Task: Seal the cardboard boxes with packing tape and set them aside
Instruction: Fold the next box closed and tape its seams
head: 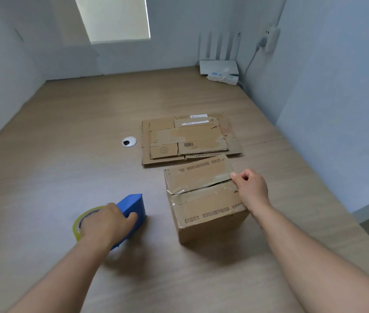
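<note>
A closed brown cardboard box (203, 202) with printed text stands on the wooden desk (70, 141), clear tape running along its top seam. My right hand (250, 188) has curled fingers at the seam's right end, thumb pressing on the tape there. Left of the box, my left hand (109, 220) grips a blue tape dispenser (133, 205) with a yellowish tape roll (78, 224), which rests on the desk.
Flattened cardboard boxes (190, 138) lie stacked just behind the standing box. A round cable grommet (129, 141) sits to their left. A white router (219, 66) and power strip (223, 78) occupy the far right corner. The desk's right edge (337, 197) drops off nearby.
</note>
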Action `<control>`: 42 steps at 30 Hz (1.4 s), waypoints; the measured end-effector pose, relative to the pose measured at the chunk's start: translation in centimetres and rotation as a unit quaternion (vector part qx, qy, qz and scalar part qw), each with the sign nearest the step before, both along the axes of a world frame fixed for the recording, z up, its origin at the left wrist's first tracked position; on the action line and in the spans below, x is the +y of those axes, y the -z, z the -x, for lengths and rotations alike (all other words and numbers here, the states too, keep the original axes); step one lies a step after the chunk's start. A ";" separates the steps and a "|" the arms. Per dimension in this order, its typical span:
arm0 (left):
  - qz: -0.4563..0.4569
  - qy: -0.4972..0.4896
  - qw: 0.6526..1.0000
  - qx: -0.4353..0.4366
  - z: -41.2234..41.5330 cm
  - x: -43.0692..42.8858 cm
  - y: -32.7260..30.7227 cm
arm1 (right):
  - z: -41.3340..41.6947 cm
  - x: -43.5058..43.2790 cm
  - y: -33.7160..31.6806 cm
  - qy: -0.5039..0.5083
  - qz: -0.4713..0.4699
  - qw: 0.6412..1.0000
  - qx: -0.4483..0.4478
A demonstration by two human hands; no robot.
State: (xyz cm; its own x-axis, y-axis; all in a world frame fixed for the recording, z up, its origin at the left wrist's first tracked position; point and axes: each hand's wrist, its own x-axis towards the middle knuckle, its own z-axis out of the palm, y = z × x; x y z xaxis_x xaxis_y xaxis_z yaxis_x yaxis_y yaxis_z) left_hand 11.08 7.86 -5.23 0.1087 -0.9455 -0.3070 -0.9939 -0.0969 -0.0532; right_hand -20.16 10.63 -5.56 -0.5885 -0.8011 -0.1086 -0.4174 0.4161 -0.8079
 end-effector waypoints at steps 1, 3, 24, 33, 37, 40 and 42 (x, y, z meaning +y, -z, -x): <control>0.016 0.003 1.000 0.001 -0.2 0.2 0.3 | -0.1 0.0 0.1 0.006 0.003 1.000 -0.008; 0.039 0.016 0.999 -0.012 -0.9 0.7 0.8 | -0.3 0.2 0.2 0.009 0.004 1.000 -0.012; 0.071 -0.073 0.908 0.405 13.8 3.5 -0.1 | -0.3 0.3 0.1 -0.021 0.003 1.000 0.001; 0.002 -0.213 0.930 0.300 14.7 1.1 -0.1 | -1.5 0.0 -1.3 -0.080 -0.157 0.972 0.152; 0.035 -0.203 0.948 0.241 15.3 1.0 0.1 | -2.1 -0.6 -1.3 -0.089 -0.167 0.959 0.212; 0.052 -0.204 0.944 0.253 14.8 0.8 0.9 | -0.6 -1.0 -0.5 -0.088 -0.106 0.983 0.120; 0.068 -0.213 0.934 0.279 14.3 0.8 1.2 | 0.2 -0.9 0.0 -0.095 -0.059 0.992 0.062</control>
